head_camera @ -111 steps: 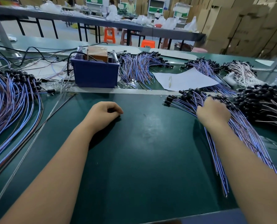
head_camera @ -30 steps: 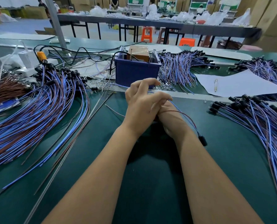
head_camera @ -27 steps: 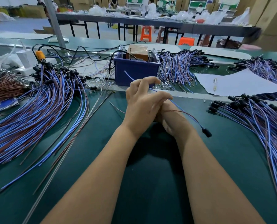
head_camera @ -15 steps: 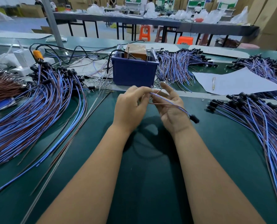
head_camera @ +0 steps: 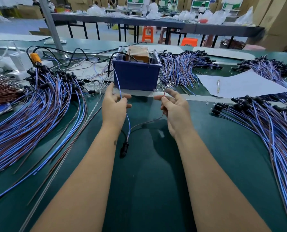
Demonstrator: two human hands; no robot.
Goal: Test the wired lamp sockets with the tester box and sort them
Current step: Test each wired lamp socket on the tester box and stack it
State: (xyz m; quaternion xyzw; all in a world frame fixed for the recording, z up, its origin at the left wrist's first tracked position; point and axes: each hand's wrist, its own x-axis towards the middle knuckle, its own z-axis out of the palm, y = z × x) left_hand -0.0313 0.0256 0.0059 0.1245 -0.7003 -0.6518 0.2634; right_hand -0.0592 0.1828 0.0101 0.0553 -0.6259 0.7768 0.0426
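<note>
One wired lamp socket (head_camera: 124, 148) hangs between my hands, its black body dangling low over the green table (head_camera: 147, 190). My left hand (head_camera: 113, 109) pinches its blue wire, whose end points up toward the tester box. My right hand (head_camera: 175, 109) pinches its brown wire, tip upward. The tester box (head_camera: 136, 76) is a blue bin with a brown block and two metal posts inside, just beyond both hands.
A big fan of blue and brown wired sockets (head_camera: 30, 111) covers the left. Another pile (head_camera: 265, 124) lies at the right, more (head_camera: 181, 71) behind the box. A white sheet with a pen (head_camera: 239, 84) lies far right. White power adapters (head_camera: 20, 62) sit far left.
My hands have drawn apart, splitting the two wires. The socket body swung from beside my right wrist to hang below, between my forearms. Earlier my right hand took it from the right pile.
</note>
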